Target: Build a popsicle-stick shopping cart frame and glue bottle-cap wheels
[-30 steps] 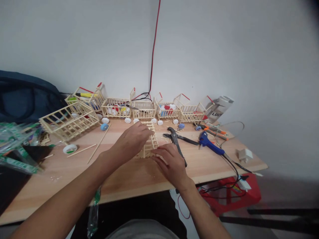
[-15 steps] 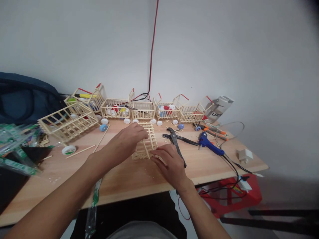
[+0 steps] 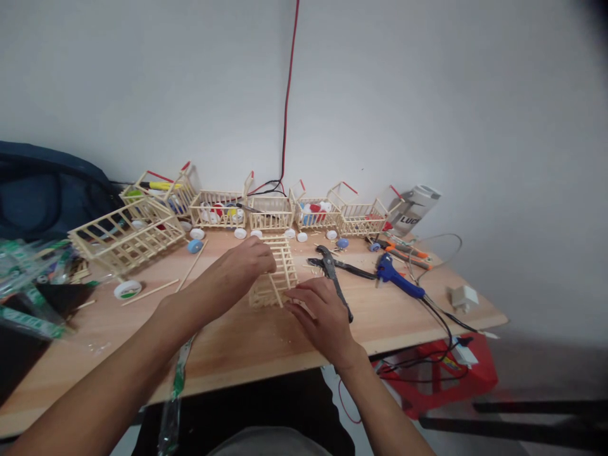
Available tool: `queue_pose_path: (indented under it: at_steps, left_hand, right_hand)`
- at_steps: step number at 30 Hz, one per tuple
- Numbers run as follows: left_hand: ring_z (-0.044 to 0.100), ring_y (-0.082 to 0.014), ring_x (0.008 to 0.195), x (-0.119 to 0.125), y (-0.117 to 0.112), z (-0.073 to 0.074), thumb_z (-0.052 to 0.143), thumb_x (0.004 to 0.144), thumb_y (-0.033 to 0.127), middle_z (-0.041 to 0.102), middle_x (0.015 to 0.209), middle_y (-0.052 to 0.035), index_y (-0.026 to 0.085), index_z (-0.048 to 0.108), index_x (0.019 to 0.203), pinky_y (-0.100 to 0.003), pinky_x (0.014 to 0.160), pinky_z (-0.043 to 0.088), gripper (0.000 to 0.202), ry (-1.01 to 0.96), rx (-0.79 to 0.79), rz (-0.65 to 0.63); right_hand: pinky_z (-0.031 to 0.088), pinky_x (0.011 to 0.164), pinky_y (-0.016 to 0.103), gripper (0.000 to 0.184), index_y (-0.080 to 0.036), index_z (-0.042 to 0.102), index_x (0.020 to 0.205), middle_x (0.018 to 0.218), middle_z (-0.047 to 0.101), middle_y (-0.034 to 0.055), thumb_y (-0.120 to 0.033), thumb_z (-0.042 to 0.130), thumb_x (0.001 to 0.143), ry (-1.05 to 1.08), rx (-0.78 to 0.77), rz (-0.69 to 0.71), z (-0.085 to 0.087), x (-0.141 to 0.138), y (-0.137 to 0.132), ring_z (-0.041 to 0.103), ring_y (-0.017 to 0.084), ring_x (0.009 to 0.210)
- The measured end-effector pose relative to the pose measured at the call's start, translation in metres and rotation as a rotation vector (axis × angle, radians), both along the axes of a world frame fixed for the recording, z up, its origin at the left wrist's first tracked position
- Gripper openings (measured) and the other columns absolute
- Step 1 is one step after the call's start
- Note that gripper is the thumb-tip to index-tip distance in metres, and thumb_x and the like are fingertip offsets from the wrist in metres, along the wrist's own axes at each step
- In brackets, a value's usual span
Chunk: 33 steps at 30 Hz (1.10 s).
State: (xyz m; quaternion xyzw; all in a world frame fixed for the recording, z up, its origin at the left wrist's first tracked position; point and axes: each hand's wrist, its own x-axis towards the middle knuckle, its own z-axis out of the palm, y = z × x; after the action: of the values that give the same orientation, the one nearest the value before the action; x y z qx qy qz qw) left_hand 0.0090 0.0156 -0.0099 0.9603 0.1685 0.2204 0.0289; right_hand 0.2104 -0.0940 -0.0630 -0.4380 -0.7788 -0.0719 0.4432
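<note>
Left hand: fingers curled narrow over the upper left edge of the stick frame, holding it. The frame stands directly under and just beyond those fingertips, leaning a little away from us.

Right hand: fingertips drawn close together and touching the frame's near lower corner. Pinching or only pressing, we cannot tell. The frame lies between the two sets of fingers, its base on the table.

Just right of the right-hand fingers: black pliers, lying flat. Further right of them, a blue glue gun with its lead trailing off the table edge, then a small white plug.

Well left of the left-hand fingers: two thin skewers, a roll of tape and a larger stick crate tipped on its side.

Beyond both sets of fingers, along the wall: a row of stick carts with red handle tips and bottle-cap wheels, some holding coloured caps. A red and black cable runs up the wall above them.

Table is pale wood with crumbs and offcuts near the fingers. Plain grey-white wall. A red stool sits below the table's right end.

Frame itself: pale, thin sticks, ladder-like rungs between uprights, open on top
</note>
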Motion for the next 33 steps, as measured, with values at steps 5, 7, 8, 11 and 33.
queue_pose_path:
  at_steps: [5,7,8,11,33]
  left_hand:
    - [0.048,-0.0205,0.087,-0.002,0.001,0.002,0.052,0.089,0.006,0.062,0.089,-0.0041,0.019,0.061,0.084,-0.033,0.076,0.038,0.016,-0.001,0.001,-0.002]
    - [0.048,-0.0203,0.087,-0.002,0.001,0.003,0.051,0.088,0.004,0.062,0.088,-0.0040,0.019,0.061,0.083,-0.032,0.076,0.037,0.018,-0.003,-0.007,-0.009]
    - [0.048,-0.0201,0.087,-0.002,0.001,0.004,0.050,0.088,0.004,0.061,0.088,-0.0040,0.019,0.061,0.083,-0.032,0.075,0.037,0.019,-0.002,-0.013,-0.014]
    - [0.047,-0.0197,0.087,-0.003,-0.001,0.008,0.050,0.086,0.002,0.061,0.088,-0.0037,0.018,0.060,0.084,-0.031,0.074,0.037,0.019,0.007,-0.024,-0.018]
    - [0.050,-0.0201,0.090,-0.002,-0.021,0.031,0.039,0.094,0.005,0.061,0.095,-0.0066,0.019,0.060,0.108,-0.034,0.079,0.042,0.029,-0.014,0.208,-0.039]
  right_hand:
    - [0.048,0.081,0.038,0.017,-0.021,0.066,0.104,0.092,0.066,0.0062,-0.017,0.065,0.088,0.002,-0.012,0.004,0.000,0.000,0.000,0.058,0.021,0.090]
    - [0.048,0.082,0.038,0.017,-0.021,0.066,0.105,0.092,0.066,0.0061,-0.017,0.065,0.088,0.004,-0.011,0.001,0.000,0.000,0.000,0.059,0.020,0.090]
    - [0.048,0.082,0.038,0.017,-0.021,0.066,0.104,0.092,0.066,0.0060,-0.017,0.065,0.088,0.005,-0.008,-0.002,0.001,-0.001,0.001,0.059,0.020,0.090]
    - [0.048,0.081,0.037,0.017,-0.021,0.067,0.104,0.092,0.067,0.0060,-0.018,0.065,0.088,0.007,0.002,-0.007,0.001,-0.001,0.001,0.060,0.020,0.090]
    - [0.054,0.073,0.037,0.025,-0.024,0.068,0.106,0.089,0.067,0.0058,-0.009,0.063,0.087,0.162,0.113,0.108,0.009,0.000,-0.009,0.062,0.019,0.086]
